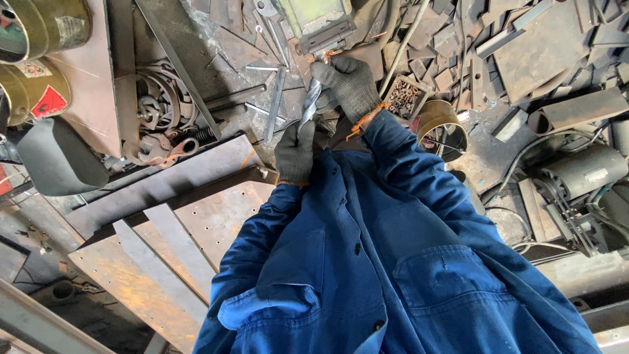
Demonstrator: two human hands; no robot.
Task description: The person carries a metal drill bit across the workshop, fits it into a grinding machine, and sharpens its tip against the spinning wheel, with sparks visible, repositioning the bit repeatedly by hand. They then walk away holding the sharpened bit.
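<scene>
Blue cotton work jacket (393, 275) with buttons and a chest pocket fills the lower middle of the view, its two sleeves reaching up toward the cluttered workshop floor (216, 78). At the end of the left sleeve, the left hand (295, 152), in a dark knitted glove, is clenched around the lower end of a twisted, shiny grey metal strip (309, 105). Just above it the right hand (348, 84), in a matching dark glove with an orange cuff edge, grips the upper end of the same strip, fingers curled tight, close to a dark metal clamp block (326, 36) at the top middle of the view. The strip runs slanted between the two hands, so both hands are grasping it. Left of the hands lie rusty perforated steel plates (196, 223) and flat grey bars, with a heap of curved rusty scrap rings (157, 111) above them. Brass-coloured cylinders with red warning labels (39, 78) sit at the far left edge, beside a dark curved shield (59, 160). Right of the hands stands a round brass-coloured tin (442, 124), and beyond it scattered flat steel offcuts (537, 46) cover the floor. A grey electric motor (580, 174) with cables lies at the right edge.
</scene>
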